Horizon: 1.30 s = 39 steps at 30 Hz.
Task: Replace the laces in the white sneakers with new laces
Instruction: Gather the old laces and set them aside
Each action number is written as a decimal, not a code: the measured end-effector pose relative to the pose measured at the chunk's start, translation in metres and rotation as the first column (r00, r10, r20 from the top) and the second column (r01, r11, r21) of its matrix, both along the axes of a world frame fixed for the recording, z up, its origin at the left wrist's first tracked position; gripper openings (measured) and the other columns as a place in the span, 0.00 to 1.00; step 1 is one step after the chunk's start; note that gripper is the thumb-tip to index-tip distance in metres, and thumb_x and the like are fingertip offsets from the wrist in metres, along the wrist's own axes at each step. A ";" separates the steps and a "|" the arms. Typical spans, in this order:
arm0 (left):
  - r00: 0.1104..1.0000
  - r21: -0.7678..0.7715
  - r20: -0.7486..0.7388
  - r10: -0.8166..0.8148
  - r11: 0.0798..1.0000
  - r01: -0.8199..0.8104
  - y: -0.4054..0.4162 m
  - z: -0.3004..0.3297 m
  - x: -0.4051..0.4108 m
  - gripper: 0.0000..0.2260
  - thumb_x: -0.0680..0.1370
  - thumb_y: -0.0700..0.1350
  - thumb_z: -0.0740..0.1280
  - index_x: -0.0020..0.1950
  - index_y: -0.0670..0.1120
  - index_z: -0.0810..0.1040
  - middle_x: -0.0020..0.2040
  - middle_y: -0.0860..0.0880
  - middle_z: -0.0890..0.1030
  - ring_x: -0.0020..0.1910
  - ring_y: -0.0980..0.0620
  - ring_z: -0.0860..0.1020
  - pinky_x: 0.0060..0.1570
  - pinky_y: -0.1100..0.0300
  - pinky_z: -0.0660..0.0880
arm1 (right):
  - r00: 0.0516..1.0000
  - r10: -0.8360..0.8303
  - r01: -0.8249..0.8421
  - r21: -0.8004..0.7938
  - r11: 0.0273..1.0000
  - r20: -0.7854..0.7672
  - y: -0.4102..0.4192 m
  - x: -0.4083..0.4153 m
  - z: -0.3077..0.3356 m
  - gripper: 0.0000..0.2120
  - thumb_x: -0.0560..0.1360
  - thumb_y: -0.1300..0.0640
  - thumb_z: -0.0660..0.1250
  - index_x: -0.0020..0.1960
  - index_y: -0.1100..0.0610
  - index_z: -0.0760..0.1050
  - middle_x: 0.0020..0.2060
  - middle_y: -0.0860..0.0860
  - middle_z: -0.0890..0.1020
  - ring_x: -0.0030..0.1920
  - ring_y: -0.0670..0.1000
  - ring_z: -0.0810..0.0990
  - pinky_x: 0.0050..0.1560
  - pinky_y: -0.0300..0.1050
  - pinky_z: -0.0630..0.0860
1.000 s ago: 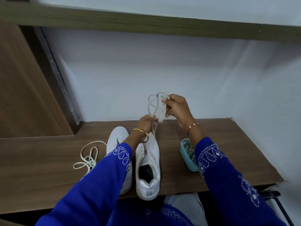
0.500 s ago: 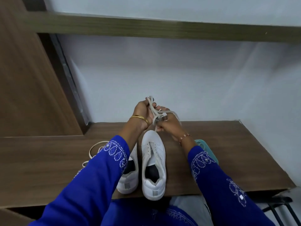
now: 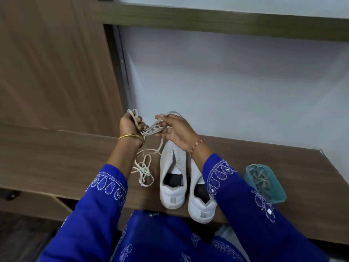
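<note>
Lace [image 3: 151, 130] hangs tangled between left hand [image 3: 130, 125], fist clenched round it, and right hand [image 3: 174, 133] pinching it.

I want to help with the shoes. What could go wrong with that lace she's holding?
The lace is a loose tangle between the left hand and right hand, so pulling might tighten it into a knot. A second lace lies on the table right below; a dangling end could snag it or the two could get mixed up.

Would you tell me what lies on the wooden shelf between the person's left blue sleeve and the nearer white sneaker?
In the head view, a loose tangled off-white lace lies on the wooden shelf between the left blue sleeve and the white sneaker.
</note>
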<state>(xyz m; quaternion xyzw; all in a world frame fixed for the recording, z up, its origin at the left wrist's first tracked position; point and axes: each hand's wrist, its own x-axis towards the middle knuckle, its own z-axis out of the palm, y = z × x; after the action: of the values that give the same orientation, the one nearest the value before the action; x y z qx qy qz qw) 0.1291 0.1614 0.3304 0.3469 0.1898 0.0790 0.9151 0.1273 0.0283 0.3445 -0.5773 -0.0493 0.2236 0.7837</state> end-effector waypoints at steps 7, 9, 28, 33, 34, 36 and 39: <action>0.955 0.233 -0.225 0.195 0.962 -0.141 0.035 -0.048 -0.020 0.14 0.80 0.46 0.53 0.36 0.49 0.70 0.23 0.52 0.66 0.15 0.57 0.61 0.21 0.68 0.60 | 0.979 0.072 -0.121 -0.260 0.958 -0.189 0.054 0.006 -0.058 0.08 0.80 0.61 0.57 0.43 0.58 0.70 0.37 0.53 0.75 0.36 0.50 0.77 0.37 0.41 0.78; 0.936 0.258 -0.295 0.190 0.959 -0.114 0.040 -0.067 -0.026 0.14 0.79 0.41 0.52 0.36 0.46 0.70 0.25 0.49 0.68 0.15 0.56 0.64 0.21 0.69 0.63 | 0.971 0.069 -0.143 -0.327 0.934 -0.230 0.057 0.006 -0.074 0.07 0.79 0.62 0.58 0.44 0.59 0.70 0.38 0.53 0.74 0.37 0.51 0.76 0.39 0.42 0.78; 0.850 0.780 -0.526 0.019 0.411 0.473 0.045 -0.153 -0.027 0.17 0.76 0.32 0.55 0.61 0.38 0.76 0.58 0.37 0.78 0.58 0.39 0.75 0.55 0.56 0.71 | 0.807 0.563 0.051 -0.970 0.238 0.180 0.053 0.006 -0.119 0.10 0.76 0.66 0.59 0.54 0.67 0.76 0.54 0.62 0.79 0.56 0.60 0.77 0.52 0.46 0.72; 0.859 0.808 -0.510 0.043 0.366 0.462 0.046 -0.166 -0.030 0.19 0.75 0.30 0.52 0.60 0.39 0.76 0.53 0.36 0.79 0.46 0.43 0.77 0.44 0.59 0.72 | 0.786 0.576 0.089 -0.963 0.254 0.225 0.050 0.009 -0.124 0.11 0.76 0.67 0.58 0.54 0.66 0.76 0.54 0.61 0.79 0.56 0.60 0.77 0.54 0.46 0.72; 0.865 0.821 -0.499 0.046 0.346 0.455 0.046 -0.167 -0.031 0.19 0.75 0.30 0.52 0.60 0.39 0.77 0.51 0.37 0.80 0.42 0.46 0.77 0.40 0.62 0.72 | 0.785 0.575 0.090 -0.961 0.260 0.229 0.050 0.010 -0.125 0.11 0.76 0.67 0.59 0.54 0.65 0.77 0.53 0.61 0.79 0.56 0.60 0.77 0.54 0.46 0.72; 0.875 0.828 -0.481 0.044 0.349 0.438 0.047 -0.171 -0.034 0.20 0.75 0.29 0.52 0.59 0.38 0.77 0.48 0.39 0.79 0.36 0.55 0.76 0.32 0.67 0.69 | 0.783 0.580 0.084 -0.962 0.260 0.225 0.049 0.012 -0.128 0.11 0.75 0.68 0.60 0.54 0.65 0.77 0.53 0.61 0.80 0.56 0.59 0.77 0.54 0.47 0.72; 0.886 0.823 -0.463 0.040 0.389 0.413 0.046 -0.175 -0.036 0.19 0.74 0.28 0.52 0.57 0.38 0.78 0.47 0.39 0.79 0.37 0.52 0.75 0.36 0.64 0.71 | 0.776 0.585 0.099 -0.962 0.256 0.235 0.049 0.014 -0.133 0.12 0.75 0.68 0.60 0.55 0.65 0.77 0.54 0.61 0.80 0.56 0.59 0.78 0.57 0.48 0.74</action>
<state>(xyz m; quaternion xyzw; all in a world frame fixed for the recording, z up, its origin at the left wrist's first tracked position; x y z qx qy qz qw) 0.0929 0.2078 0.1550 0.8128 0.2619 -0.0121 0.5203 0.1412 0.0771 0.2112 -0.9427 -0.2285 0.1550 0.1871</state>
